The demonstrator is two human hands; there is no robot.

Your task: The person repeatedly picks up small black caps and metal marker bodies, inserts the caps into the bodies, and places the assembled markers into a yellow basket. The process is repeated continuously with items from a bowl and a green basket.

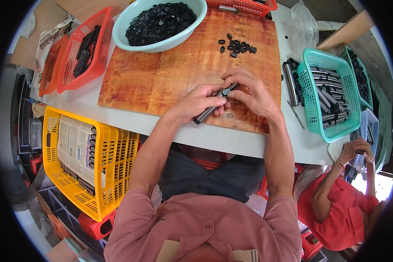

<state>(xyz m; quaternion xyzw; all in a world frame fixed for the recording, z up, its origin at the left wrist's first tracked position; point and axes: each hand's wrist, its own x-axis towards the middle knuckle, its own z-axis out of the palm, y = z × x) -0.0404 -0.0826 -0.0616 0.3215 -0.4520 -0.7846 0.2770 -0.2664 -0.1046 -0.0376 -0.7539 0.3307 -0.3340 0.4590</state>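
A dark metal tube (201,117) with a black end lies slanted between my two hands, just above the wooden board (139,83). My left hand (194,102) is closed round the tube from the left, its thumb lying along the side. From the right, my right hand (253,94) grips the tube's upper part, fingertips beside a small dark oval piece (225,92) on the tube. Whether that piece is seated in the tube I cannot tell. Several loose black oval pieces (236,46) are scattered on the board beyond my hands.
A pale bowl (179,43) heaped with black pieces stands at the back. Red baskets (101,48) are at left, a yellow crate (101,174) with newspaper and tubes below them. At right are a green basket (309,87) of metal tubes, a thin rod (295,114) and a co-worker's hands (358,150).
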